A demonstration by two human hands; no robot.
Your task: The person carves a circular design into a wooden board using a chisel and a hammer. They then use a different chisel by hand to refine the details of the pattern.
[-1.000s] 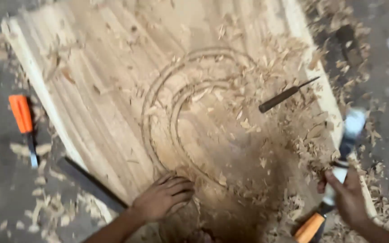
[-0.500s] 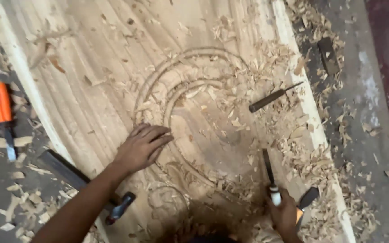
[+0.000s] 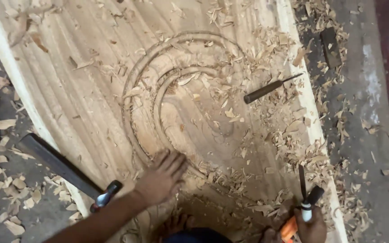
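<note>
The left hand (image 3: 162,179) lies flat with fingers spread on the wooden slab (image 3: 91,103), its fingertips touching the lower edge of the carved ring grooves (image 3: 158,90), holding nothing. The right hand (image 3: 310,227), at the bottom edge of the view, is closed around a chisel (image 3: 303,189) whose dark blade points up over the shavings (image 3: 302,153), and it seems to clasp an orange-handled tool (image 3: 288,228) too, though that part is cut off. Another dark chisel (image 3: 266,90) lies loose on the slab right of the rings, and a hammer (image 3: 64,168) rests by the slab's left edge.
</note>
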